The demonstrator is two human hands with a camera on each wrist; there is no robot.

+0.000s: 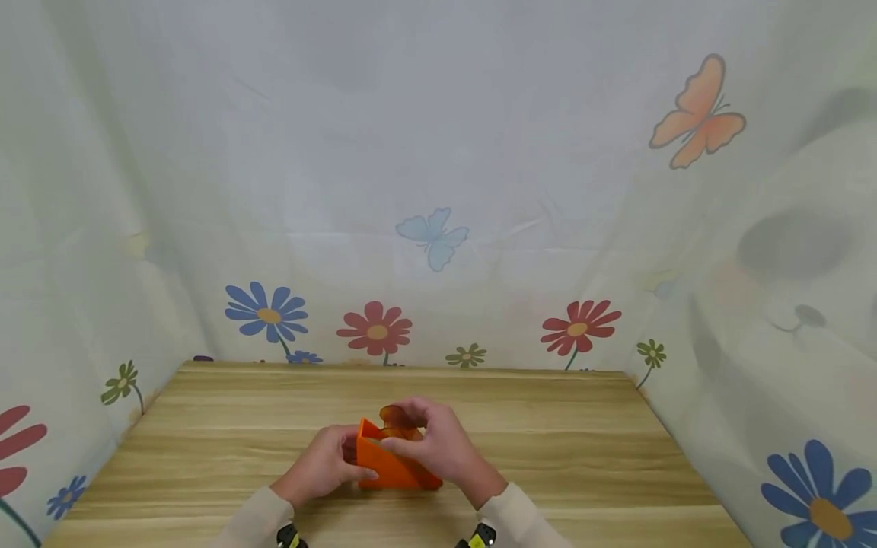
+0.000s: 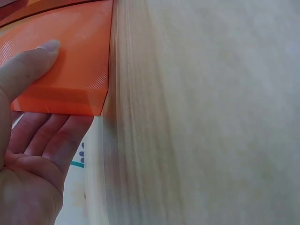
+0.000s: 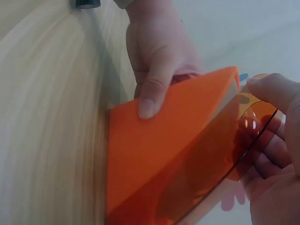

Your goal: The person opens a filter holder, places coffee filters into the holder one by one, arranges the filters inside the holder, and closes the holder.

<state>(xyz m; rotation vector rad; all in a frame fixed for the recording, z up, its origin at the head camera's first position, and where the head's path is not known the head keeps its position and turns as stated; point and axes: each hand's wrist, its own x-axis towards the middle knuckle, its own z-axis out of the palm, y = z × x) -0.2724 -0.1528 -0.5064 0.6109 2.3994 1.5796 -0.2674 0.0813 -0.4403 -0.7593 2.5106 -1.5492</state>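
An orange plastic holder with a sloping top edge stands on the wooden table. My left hand grips its left end, the thumb on the near face and the fingers around the far side. In the left wrist view, that thumb presses flat on the orange wall. Above the holder, my right hand pinches a see-through amber plastic piece with curved edges, thumb on one side and fingers on the other. The amber piece overlaps the holder in the right wrist view; I cannot tell how deep it sits inside.
The wood-grain table extends to both sides of my hands. A pale curtain printed with flowers and butterflies hangs behind the table and along its left and right sides.
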